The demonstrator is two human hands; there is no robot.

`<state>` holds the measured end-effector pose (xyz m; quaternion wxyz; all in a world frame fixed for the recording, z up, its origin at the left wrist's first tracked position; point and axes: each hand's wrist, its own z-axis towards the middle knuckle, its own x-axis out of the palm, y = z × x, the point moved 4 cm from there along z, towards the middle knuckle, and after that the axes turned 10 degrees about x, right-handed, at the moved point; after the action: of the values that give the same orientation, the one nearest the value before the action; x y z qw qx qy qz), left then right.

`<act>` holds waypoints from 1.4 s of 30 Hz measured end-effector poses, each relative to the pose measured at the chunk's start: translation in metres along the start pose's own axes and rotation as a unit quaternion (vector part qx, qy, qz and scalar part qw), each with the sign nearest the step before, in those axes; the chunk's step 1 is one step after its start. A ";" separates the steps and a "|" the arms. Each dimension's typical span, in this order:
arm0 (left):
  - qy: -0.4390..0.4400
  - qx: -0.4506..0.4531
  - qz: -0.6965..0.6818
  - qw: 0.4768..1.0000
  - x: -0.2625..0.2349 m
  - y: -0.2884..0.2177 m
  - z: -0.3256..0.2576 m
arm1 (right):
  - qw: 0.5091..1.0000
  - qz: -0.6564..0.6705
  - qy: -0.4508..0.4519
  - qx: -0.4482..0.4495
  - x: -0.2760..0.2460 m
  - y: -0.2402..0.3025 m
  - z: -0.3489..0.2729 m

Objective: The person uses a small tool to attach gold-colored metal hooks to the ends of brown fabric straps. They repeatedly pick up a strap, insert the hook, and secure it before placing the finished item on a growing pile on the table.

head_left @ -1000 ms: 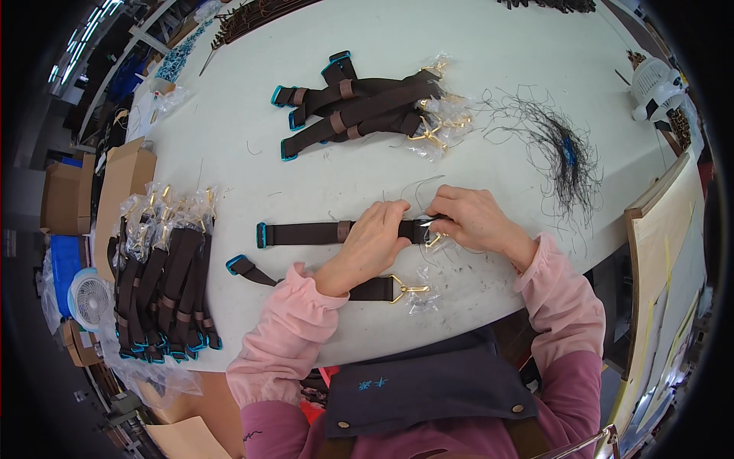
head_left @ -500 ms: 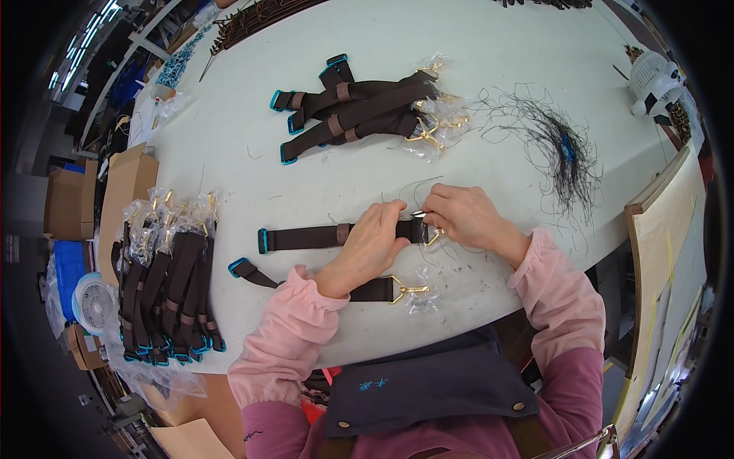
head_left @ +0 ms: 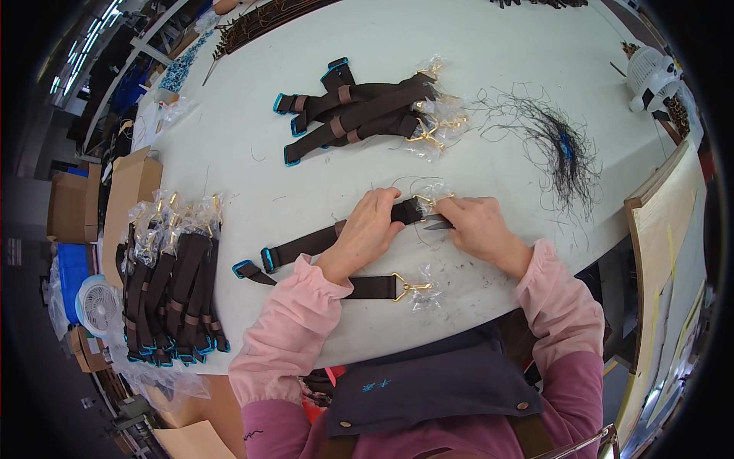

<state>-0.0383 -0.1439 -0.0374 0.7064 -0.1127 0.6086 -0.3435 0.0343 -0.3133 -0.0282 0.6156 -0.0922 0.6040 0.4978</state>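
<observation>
My left hand [head_left: 362,239] is closed on a dark brown webbing strap [head_left: 302,249] that lies slantwise on the table. This strap has a blue buckle [head_left: 267,260] at its left end and a gold hook [head_left: 430,200] in clear plastic at its right end. In my right hand [head_left: 483,231] are thread snips [head_left: 438,222], their dark blades pointing left beside the hook end; the handles are hidden in the fingers. A second strap [head_left: 375,288] with a gold hook lies nearer me, partly under my left forearm.
Several similar straps [head_left: 382,107] lie piled at the far middle. A tangle of black threads [head_left: 562,145] sits to the right. More straps [head_left: 180,283] hang over the table's left edge near a cardboard box [head_left: 131,191]. A white fan [head_left: 654,80] stands far right.
The held strap has tilted, its buckle end coming nearer and its hook end moving away. My right hand has shifted slightly right and nearer, and the snips' blades now show below the hook.
</observation>
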 end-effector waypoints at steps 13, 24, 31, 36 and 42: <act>0.133 0.034 0.015 0.990 0.001 -0.014 0.024 | 0.979 -0.013 0.109 0.173 -0.023 -0.008 0.007; 0.071 0.103 -0.061 0.990 0.005 -0.007 0.031 | 0.994 -0.059 0.066 0.063 -0.001 0.024 -0.024; 0.076 0.012 -0.148 0.986 0.007 -0.001 0.033 | 0.993 -0.071 0.061 0.076 0.009 0.019 -0.022; 0.080 -0.064 -0.257 0.961 0.008 0.003 0.034 | 0.992 -0.076 0.063 0.075 0.009 0.020 -0.020; 0.073 -0.096 -0.307 0.944 0.010 0.005 0.034 | 0.992 -0.077 0.069 0.072 0.008 0.023 -0.019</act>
<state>-0.0041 -0.1549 -0.0402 0.5065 -0.3355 0.6243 -0.4911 0.0037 -0.3118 -0.0287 0.6140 -0.1283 0.6705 0.3963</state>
